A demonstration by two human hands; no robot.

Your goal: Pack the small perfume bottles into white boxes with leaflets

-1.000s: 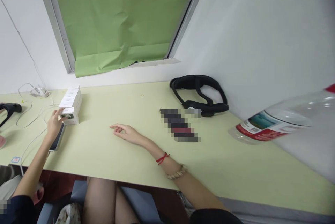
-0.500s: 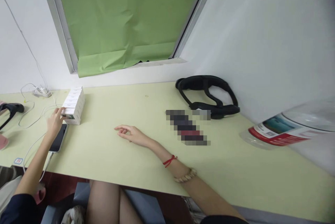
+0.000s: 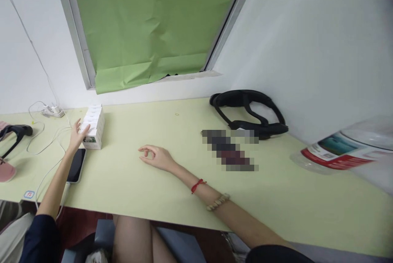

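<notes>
A row of small white boxes [image 3: 95,127] stands on the left of the desk, with a picture on the front one. My left hand [image 3: 78,135] is at the left side of the row, its thumb and fingers spread and its thumb in front of the nearest box. Whether it touches the box I cannot tell. Under my left forearm lies a dark-screened phone [image 3: 77,165] with a white cable plugged in. My right hand [image 3: 158,158] lies on the desk's middle, holding nothing, fingers loosely curled and apart from the thumb.
A black headset [image 3: 264,125] lies at the back right, near a blurred-out dark object [image 3: 229,150]. Far right is a large clear bottle [image 3: 334,150] with a red label. A power strip [image 3: 53,111], another black headset [image 3: 20,132] and a pink object [image 3: 6,171] are left.
My left hand's fingers have spread and come off the front box's top edge. My right hand's thumb and fingers have parted a little. The view has shifted slightly left.
</notes>
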